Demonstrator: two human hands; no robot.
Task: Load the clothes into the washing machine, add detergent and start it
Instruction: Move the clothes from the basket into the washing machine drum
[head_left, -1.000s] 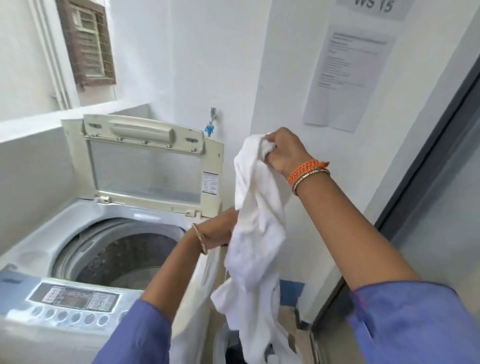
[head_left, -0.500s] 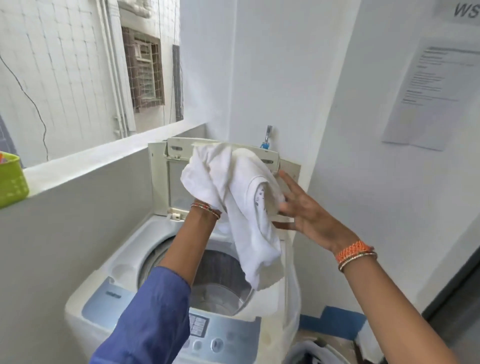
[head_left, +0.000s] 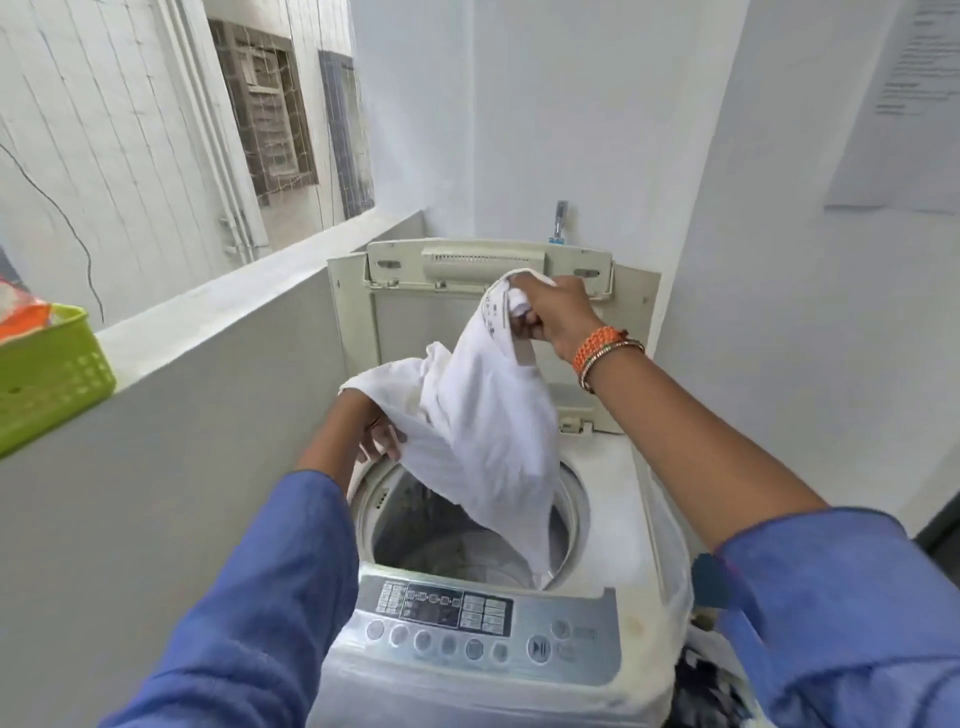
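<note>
Control panel (head_left: 488, 631): nearest to me, buttons untouched as far as I can judge; starting comes last.
Drum (head_left: 467, 540): open below the cloth, looks nearly bare; I see no clear load inside.
White garment (head_left: 483, 431): hangs over the drum mouth, its lowest corner dipping inside the rim at the front right.
Left hand (head_left: 382, 441): at the drum's left rim, partly under the cloth; I cannot tell whether its fingers hold it.
Right hand (head_left: 550, 317): raised higher, fingers curled tight around the garment's bunched top.
Lid (head_left: 488, 260): standing upright behind, clear of the cloth.
Basket (head_left: 49, 374): green, on the ledge, well apart to the left.
My plan: lower the right hand over the drum's middle, release only once the cloth is inside, and keep it off the rim.
</note>
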